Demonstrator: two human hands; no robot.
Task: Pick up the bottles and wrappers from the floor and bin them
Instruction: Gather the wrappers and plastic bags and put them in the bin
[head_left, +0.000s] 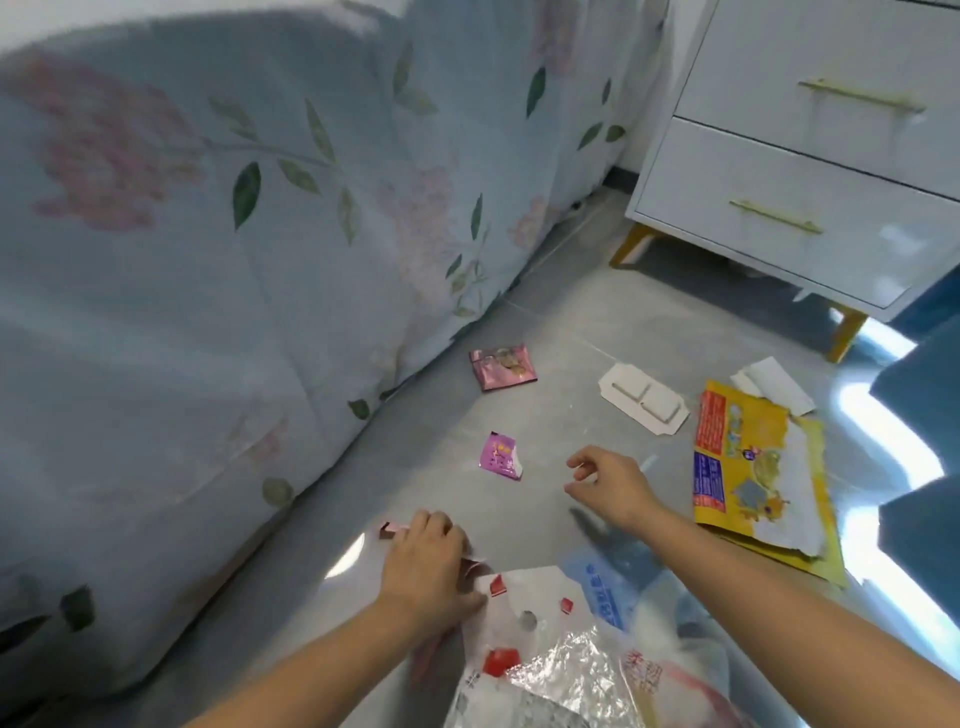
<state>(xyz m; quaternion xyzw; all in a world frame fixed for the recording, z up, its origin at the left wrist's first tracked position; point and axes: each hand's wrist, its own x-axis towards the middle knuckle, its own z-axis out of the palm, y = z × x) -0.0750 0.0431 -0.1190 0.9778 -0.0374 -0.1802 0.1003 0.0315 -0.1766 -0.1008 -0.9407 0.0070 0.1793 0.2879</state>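
**Wrappers light and thin on the floor**

Foil lies flat: the purple wrapper (500, 456) sits just beside the bed (208, 260), needing an edge pinch. Left hand (426, 564) clutches a pink wrapper (390, 529); right hand (605, 483) hovers empty, fingers loosely curled.

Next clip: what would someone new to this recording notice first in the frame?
The floral bedspread fills the whole left side. Litter dots the grey floor beside it: two pink wrappers, a white card and a torn yellow packet at right. Near the bottom, the left hand holds a small wrapper beside a plastic bag, while the right hand hovers loosely curled.
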